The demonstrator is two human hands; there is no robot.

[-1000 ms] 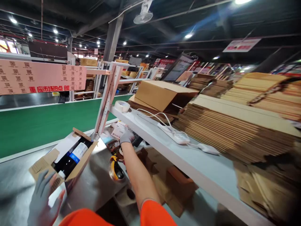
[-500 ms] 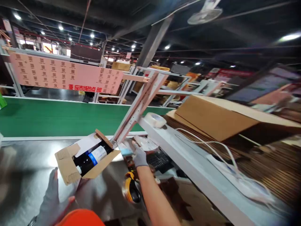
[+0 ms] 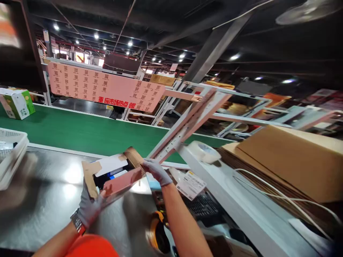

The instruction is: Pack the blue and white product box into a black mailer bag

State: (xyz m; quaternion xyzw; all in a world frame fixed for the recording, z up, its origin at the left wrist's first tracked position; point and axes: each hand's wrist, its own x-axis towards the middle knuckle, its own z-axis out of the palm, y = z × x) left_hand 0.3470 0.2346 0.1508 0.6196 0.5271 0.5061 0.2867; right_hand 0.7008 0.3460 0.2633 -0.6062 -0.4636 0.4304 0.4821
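Note:
An opened cardboard box (image 3: 123, 184) is tilted above the steel worktop, its flaps spread. Inside lies a dark bottle with a blue and white label (image 3: 118, 174), partly covered by the front flap. My left hand (image 3: 90, 205), in a grey glove, grips the near left end of the box, thumb on the front side. At the far right end, my gloved right hand (image 3: 158, 172) has its fingers closed on the box edge. Below my right forearm sits a tape dispenser (image 3: 158, 232) with yellow parts, blurred.
A green conveyor belt (image 3: 80, 126) runs behind the steel worktop (image 3: 59, 203). White baskets (image 3: 18, 157) and a green-white carton (image 3: 17, 103) stand left. On the right are a grey shelf (image 3: 227, 192), tape roll (image 3: 203, 151), stacked cardboard (image 3: 289, 160), keyboard (image 3: 205, 205) and printed label (image 3: 191, 184).
My right hand has come back from beside the keyboard to the box's right end. My left hand has closed on the box, and the front flap has swung up. The view has turned left.

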